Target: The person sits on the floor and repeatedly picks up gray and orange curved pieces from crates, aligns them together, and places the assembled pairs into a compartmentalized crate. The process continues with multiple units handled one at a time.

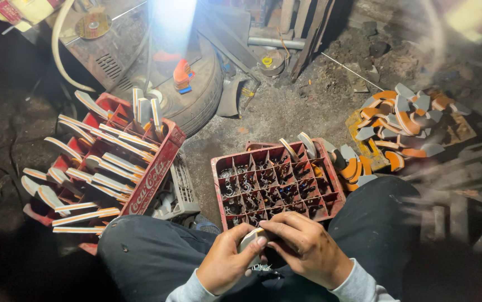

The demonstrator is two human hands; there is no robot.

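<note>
My left hand and my right hand meet over my lap, both gripping one small curved grey-and-white piece. Under the hands lie tiny metal bits, too small to make out. Just ahead of my knees stands a red divided crate with small dark metal parts in its cells. A second red crate at my left holds several long white-and-orange curved pieces standing and lying across it.
A pile of orange and grey curved pieces lies on a board at the right. A tyre with an orange object on it sits at the back. A grey plastic basket stands between the crates. Wooden slats lie at far right on the dirt floor.
</note>
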